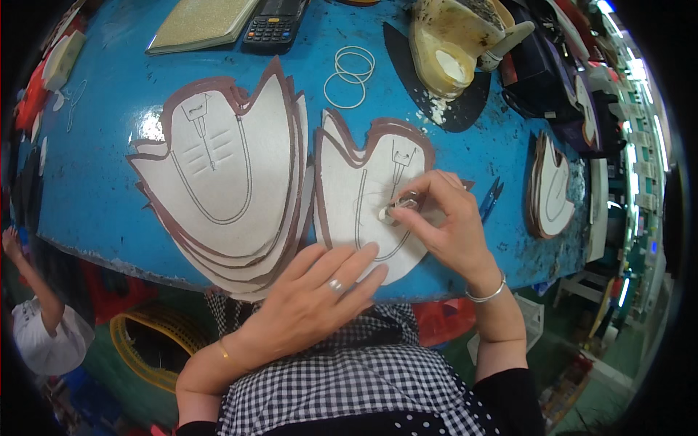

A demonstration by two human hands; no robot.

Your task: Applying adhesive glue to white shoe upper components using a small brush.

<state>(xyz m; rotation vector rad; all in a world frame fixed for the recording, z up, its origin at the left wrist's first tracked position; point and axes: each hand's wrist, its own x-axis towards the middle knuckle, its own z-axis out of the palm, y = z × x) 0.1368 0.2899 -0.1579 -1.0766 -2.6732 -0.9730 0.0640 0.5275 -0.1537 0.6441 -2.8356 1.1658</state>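
Observation:
On the blue table lie two stacks of cut shoe-upper pieces with whitish faces, brown edges and dark stitched lines. The larger left stack [225,174] stands beside the right stack [338,196]. My left hand [313,294] rests on the lower edge of the right stack's top piece, its fingers stretched out and slightly apart. My right hand [451,221] is over the same piece, thumb and fingers pinched round a small silver metal tool [408,203]. That tool is partly hidden by the fingers, so its exact kind is unclear. Its tip is close to the stitched line.
Behind the stacks are a gold notebook [200,22], a keypad device [273,27], white rings [349,76] and a stained yellowish container [447,62] with white crumbs. Blue pens [492,200] and a smaller stack of pieces [551,187] are at right. Another person [47,327] is at far left.

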